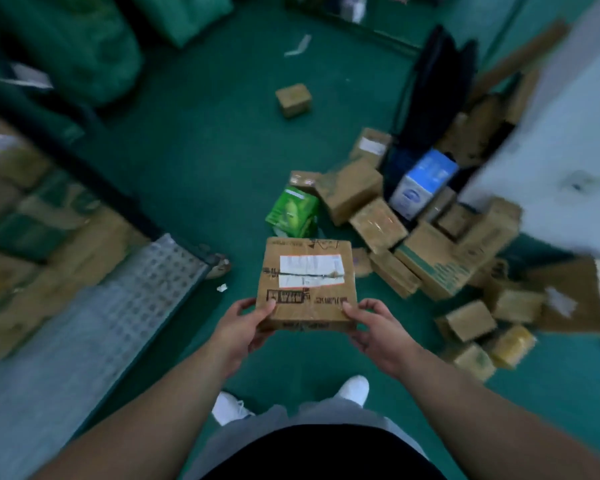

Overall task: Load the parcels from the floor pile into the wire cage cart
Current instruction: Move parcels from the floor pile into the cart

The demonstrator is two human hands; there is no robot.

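Head view. Holds a flat cardboard parcel (307, 282) level in front of the body, above the green floor (205, 150), white label facing up. Grips its near left corner with the left hand (246, 323), thumb on top and fingers curled beneath. Grips the near right corner with the right hand (371, 323) in the same way. Stands with the wire cage cart (153, 289) at left, brown boxes behind its frame, and the floor pile (430, 244) at right. Shows a green box (291, 213) at the pile's near edge, a blue-and-white box (423, 181) behind, and a small lone carton (293, 99) farther off.
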